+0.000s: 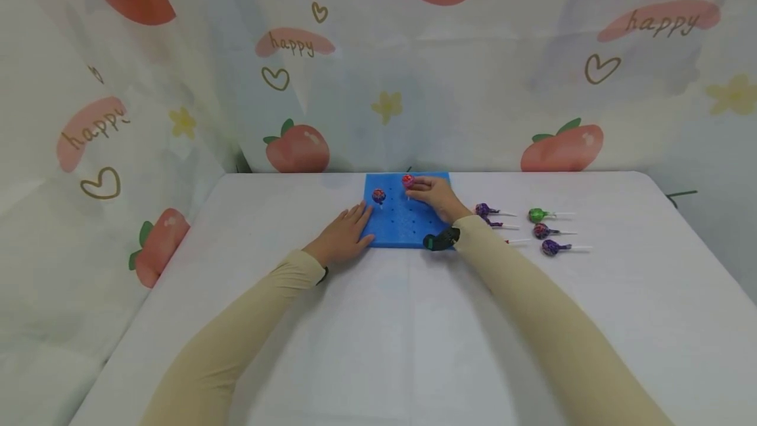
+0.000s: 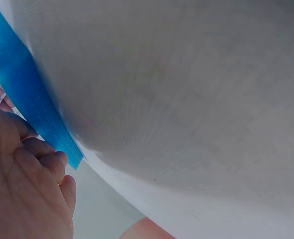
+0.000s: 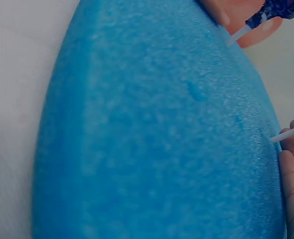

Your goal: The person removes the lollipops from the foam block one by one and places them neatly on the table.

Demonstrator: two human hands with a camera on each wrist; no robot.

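Note:
A blue foam board (image 1: 393,235) with small holes lies at the far middle of the table. My left hand (image 1: 343,236) rests along its left edge, fingers extended; the left wrist view shows that hand (image 2: 27,174) beside the board's side (image 2: 35,89). Over the far part of the board, my right hand (image 1: 436,196) pinches a pink-red lollipop (image 1: 408,181) by its head. The stick (image 3: 286,135) points down and meets the board surface in the right wrist view. A dark-wrapped lollipop (image 1: 378,196) stands upright in the board at the left, near my left fingertips.
Right of the board, several lollipops lie on the white table (image 1: 367,334), sticks pointing right: a green one (image 1: 536,215), a dark red one (image 1: 541,231) and purple ones (image 1: 550,248) among them. My right forearm partly covers some. A printed curtain (image 1: 355,84) hangs behind the table.

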